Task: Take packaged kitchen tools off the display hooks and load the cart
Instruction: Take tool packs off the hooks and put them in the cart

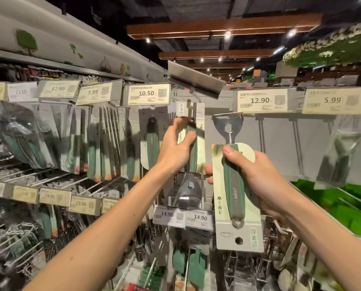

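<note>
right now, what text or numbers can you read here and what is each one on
"12.90": left top tag
"7.99": second top tag
"10.50": middle top tag
"12.90": right top tag
"5.99": far-right top tag
"23.90": lower-left tag
"14.90": lower-middle tag
"14.90": tag beside it
Peeler card, hanging package, other tags: too blurred.

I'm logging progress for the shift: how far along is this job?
Done: one packaged peeler is off the display, gripped by the right hand. In hand: the left hand grips a second package still hanging on its hook. Left: free it and load both; no cart shows clearly, and more packages hang to the left.
</note>
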Motion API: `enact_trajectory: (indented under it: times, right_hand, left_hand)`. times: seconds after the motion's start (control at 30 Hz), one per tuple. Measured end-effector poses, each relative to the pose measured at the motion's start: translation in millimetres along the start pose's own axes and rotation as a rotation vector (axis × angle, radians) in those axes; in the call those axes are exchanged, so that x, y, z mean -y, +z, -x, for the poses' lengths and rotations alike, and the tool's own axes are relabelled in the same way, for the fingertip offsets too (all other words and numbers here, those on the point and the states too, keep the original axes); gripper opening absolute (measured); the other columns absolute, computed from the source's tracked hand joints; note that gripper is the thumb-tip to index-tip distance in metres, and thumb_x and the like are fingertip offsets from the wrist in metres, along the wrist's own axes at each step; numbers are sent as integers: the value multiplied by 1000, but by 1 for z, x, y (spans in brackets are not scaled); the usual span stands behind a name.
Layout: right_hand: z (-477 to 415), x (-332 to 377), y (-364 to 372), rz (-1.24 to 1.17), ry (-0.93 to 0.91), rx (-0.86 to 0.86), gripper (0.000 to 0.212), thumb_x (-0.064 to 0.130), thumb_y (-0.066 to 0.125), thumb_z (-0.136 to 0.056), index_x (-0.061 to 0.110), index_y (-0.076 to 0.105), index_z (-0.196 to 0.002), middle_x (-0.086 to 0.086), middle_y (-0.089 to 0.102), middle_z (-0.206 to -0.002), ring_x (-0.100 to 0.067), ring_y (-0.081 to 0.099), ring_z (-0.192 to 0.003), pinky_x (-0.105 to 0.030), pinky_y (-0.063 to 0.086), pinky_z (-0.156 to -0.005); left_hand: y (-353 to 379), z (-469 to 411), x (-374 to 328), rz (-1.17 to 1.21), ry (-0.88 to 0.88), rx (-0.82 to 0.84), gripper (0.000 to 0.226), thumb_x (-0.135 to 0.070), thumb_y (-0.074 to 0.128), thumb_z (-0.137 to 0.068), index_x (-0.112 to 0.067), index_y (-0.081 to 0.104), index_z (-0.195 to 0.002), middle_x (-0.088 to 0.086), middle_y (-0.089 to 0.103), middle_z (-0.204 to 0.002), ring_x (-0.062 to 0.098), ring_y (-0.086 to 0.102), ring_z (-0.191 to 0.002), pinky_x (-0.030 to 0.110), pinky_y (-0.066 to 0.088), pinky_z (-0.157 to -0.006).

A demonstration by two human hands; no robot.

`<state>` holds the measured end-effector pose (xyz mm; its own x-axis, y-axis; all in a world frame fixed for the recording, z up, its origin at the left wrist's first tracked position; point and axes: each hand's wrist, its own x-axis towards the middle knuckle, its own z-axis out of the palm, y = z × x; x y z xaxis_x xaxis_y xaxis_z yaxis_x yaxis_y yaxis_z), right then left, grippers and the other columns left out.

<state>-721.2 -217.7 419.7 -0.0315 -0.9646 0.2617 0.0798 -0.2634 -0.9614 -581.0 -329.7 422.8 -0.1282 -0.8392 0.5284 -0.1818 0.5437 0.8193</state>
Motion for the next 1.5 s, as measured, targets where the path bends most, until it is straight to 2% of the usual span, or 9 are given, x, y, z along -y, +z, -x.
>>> enact_trajectory:
  times: [0.17,0.4,0.6,0.8,0.93,1.13,1.23,1.33,1.5]
  right_hand:
    - [-1,-2,-3,-20,42,-2,41,34,62,-82,4,62,-111,-24,74,-94,-32,72,-80,-35,62,-67]
    - [6,-7,-10,48,65,-63,26,32,59,-94,9,67,-103,-12,77,-89,-22,73,-78,-30,60,-68]
    - [16,-18,1,84,75,-98,29,39,61,-93,12,72,-98,-14,76,-99,-22,72,-87,-37,56,-85]
    - [25,-28,34,82,123,-103,34,41,62,-92,8,69,-97,-5,74,-80,-11,69,-65,-19,51,-53]
    - [24,-37,50,169,235,-22,40,48,57,-94,11,70,-103,-7,78,-93,-22,74,-85,-35,57,-76]
    - [40,-18,48,1251,181,221,65,77,39,-77,17,56,-59,7,47,-36,-5,42,-32,-16,37,-41]
    - [39,0,61,1307,-275,149,56,70,57,-69,19,71,-83,11,68,-69,1,58,-56,-8,40,-52]
    - [25,8,72,1377,-413,459,78,63,72,-65,27,55,-132,18,53,-129,0,49,-119,-26,41,-105]
    - [3,8,67,1231,-234,610,56,44,82,-71,21,64,-119,18,65,-103,12,59,-89,-9,48,-72]
  left_hand:
    - [-1,-16,6,-155,-130,129,57,-26,46,-105,-31,19,-156,-1,59,-105,7,52,-73,13,41,-55]
    - [-13,19,-1,-307,-104,284,65,-25,52,-102,-34,16,-157,-2,24,-162,15,49,-131,50,27,-115]
    - [-25,102,0,85,-262,402,51,-39,65,-91,-26,51,-137,-5,76,-101,5,71,-92,29,57,-88]
    - [-34,162,8,278,-433,567,58,-4,75,-83,-24,51,-132,7,76,-106,26,73,-96,43,59,-86]
    - [-55,165,15,271,-418,418,57,5,74,-82,-22,55,-128,6,76,-103,25,73,-90,35,61,-74]
    - [-95,152,16,98,-410,481,56,1,73,-84,-29,55,-128,-1,74,-109,14,73,-89,28,58,-73]
    - [-103,139,9,-2,-372,583,53,0,73,-83,-23,57,-128,-2,73,-101,12,72,-86,26,55,-75]
    - [-110,126,-7,-38,-315,678,36,2,72,-82,-11,63,-115,3,68,-94,8,66,-77,20,53,-70]
    - [-118,114,-24,-136,-271,770,34,-2,78,-80,-15,70,-111,6,73,-93,8,66,-76,19,53,-66]
